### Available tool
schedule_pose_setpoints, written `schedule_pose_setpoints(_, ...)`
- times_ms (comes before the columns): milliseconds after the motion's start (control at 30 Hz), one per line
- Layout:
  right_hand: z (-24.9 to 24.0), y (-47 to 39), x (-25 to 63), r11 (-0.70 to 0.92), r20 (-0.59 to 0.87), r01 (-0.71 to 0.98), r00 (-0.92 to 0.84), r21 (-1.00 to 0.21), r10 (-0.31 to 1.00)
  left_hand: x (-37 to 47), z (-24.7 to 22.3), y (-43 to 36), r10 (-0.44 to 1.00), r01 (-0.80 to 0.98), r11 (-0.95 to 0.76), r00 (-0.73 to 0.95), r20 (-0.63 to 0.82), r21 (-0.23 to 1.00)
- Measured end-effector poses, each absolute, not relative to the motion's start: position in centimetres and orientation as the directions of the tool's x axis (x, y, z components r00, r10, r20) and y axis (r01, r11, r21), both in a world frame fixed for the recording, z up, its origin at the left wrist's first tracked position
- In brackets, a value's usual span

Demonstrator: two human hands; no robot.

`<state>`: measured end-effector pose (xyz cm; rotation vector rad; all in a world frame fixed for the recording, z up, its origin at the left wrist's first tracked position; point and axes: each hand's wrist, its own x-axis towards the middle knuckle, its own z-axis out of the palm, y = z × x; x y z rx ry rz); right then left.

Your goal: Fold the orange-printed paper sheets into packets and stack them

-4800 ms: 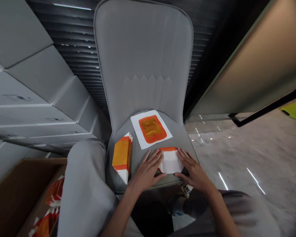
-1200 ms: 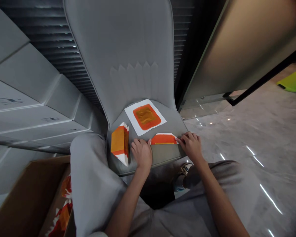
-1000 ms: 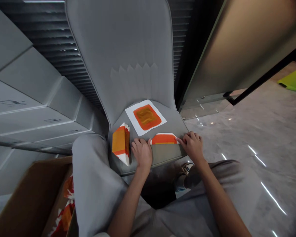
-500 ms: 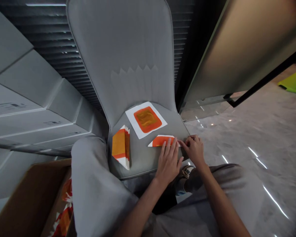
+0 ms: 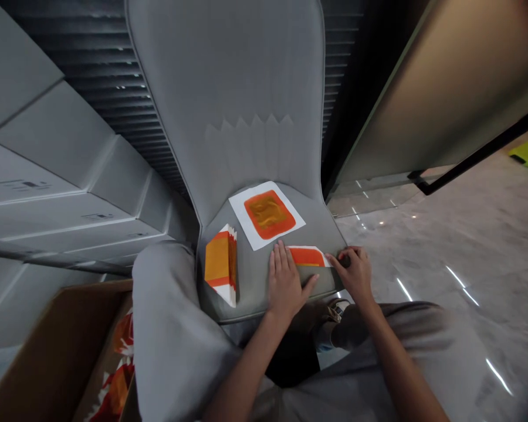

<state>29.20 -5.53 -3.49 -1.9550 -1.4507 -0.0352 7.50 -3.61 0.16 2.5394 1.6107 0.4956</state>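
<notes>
A narrow folded strip of orange and white paper (image 5: 307, 256) lies on the grey chair seat (image 5: 254, 293). My left hand (image 5: 286, 284) rests flat over its left end, fingers stretched out and thumb apart. At the strip's right tip, my right hand (image 5: 354, 269) pinches the white corner between thumb and forefinger. Behind the strip lies an unfolded white sheet (image 5: 270, 215) with an orange and gold square printed on it. To the left sits a stack of folded papers (image 5: 220, 265) in gold, orange and white, their edges fanned on the right side.
An open cardboard box (image 5: 48, 351) with red and orange folded papers (image 5: 117, 390) stands at the lower left. White boxes (image 5: 53, 170) are stacked along the left. The chair's backrest (image 5: 229, 76) rises ahead, and a glass panel with a dark frame (image 5: 405, 111) is at the right.
My left hand has slid left along the folded strip to its left end, uncovering the middle. My right hand stays at the right tip. The view has shifted slightly.
</notes>
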Motion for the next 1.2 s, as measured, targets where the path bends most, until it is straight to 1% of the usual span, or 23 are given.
schedule_pose_setpoints(100, -2.5, -5.6, 29.5, -0.165, 0.365, 0.86, 0.369, -0.483, 0.855, 6.1, 0.0, -3.0, 0.9, 0.875, -0.425, 0.381, 0.212, 0.231)
schedule_pose_setpoints(167, -1.4, -5.4, 29.1, -0.153, 0.34, 0.888, 0.319, -0.434, 0.885, 5.8, 0.1, -2.9, 0.9, 0.873, -0.428, 0.39, 0.194, 0.232)
schedule_pose_setpoints(233, -0.2, -5.0, 27.7, -0.089, 0.351, 0.928, 0.224, -0.361, 0.909, 5.8, 0.2, -2.9, 0.9, 0.87, -0.432, 0.399, 0.172, 0.239)
schedule_pose_setpoints(300, 0.7, -4.3, 25.2, 0.03, 0.369, 0.953, 0.087, -0.3, 0.925, 5.8, 0.2, -2.9, 0.9, 0.866, -0.435, 0.407, 0.157, 0.247)
schedule_pose_setpoints(367, 1.2, -3.5, 21.9, 0.208, 0.336, 0.928, -0.098, -0.31, 0.937, 5.7, 0.2, -3.0, 0.894, 0.86, -0.447, 0.42, 0.159, 0.245)
schedule_pose_setpoints(400, 1.2, -3.1, 20.3, 0.277, 0.284, 0.899, -0.183, -0.339, 0.941, 5.7, 0.2, -3.0, 0.887, 0.856, -0.46, 0.431, 0.167, 0.238)
schedule_pose_setpoints(467, 0.8, -2.6, 17.7, 0.306, 0.192, 0.864, -0.248, -0.4, 0.95, 5.7, 0.4, -3.1, 0.869, 0.844, -0.49, 0.453, 0.198, 0.217)
schedule_pose_setpoints(533, 0.3, -2.3, 16.4, 0.263, 0.131, 0.867, -0.229, -0.423, 0.965, 5.7, 0.6, -3.1, 0.857, 0.838, -0.506, 0.461, 0.233, 0.205)
schedule_pose_setpoints(633, -0.1, -2.5, 16.5, 0.232, 0.094, 0.876, -0.213, -0.423, 0.973, 5.9, 1.0, -3.1, 0.858, 0.839, -0.503, 0.455, 0.239, 0.209)
schedule_pose_setpoints(800, -0.4, -3.4, 18.8, 0.211, 0.105, 0.9, -0.185, -0.382, 0.977, 5.8, 0.5, -3.1, 0.883, 0.857, -0.463, 0.425, 0.197, 0.226)
schedule_pose_setpoints(967, -1.2, -5.1, 21.5, 0.186, 0.141, 0.935, -0.149, -0.302, 0.979, 5.7, -0.2, -3.1, 0.894, 0.867, -0.445, 0.414, 0.174, 0.225)
schedule_pose_setpoints(1100, -2.1, -6.8, 23.8, 0.12, 0.174, 0.965, -0.079, -0.235, 0.982, 5.4, -0.2, -3.2, 0.899, 0.869, -0.43, 0.387, 0.206, 0.243)
schedule_pose_setpoints(1200, -2.6, -7.4, 24.6, 0.055, 0.181, 0.978, -0.018, -0.2, 0.983, 4.9, -0.2, -3.8, 0.914, 0.89, -0.383, 0.324, 0.245, 0.249)
